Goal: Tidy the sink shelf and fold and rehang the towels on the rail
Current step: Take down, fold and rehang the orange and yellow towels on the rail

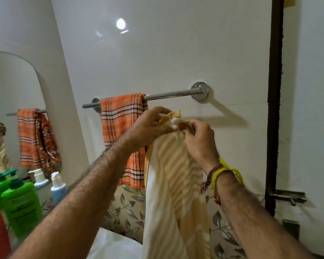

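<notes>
A chrome towel rail runs across the white wall. An orange checked towel hangs folded over its left part. Just below the rail's middle, my left hand and my right hand both pinch the top edge of a yellow and white striped towel. That towel hangs down from my hands in front of the wall, apart from the rail. Its lower end runs out of the frame.
A mirror at the left reflects the orange towel. Below it stand green bottles and white and blue pump bottles. A dark door frame with a latch rises at the right. Leaf-patterned tiles lie beneath the rail.
</notes>
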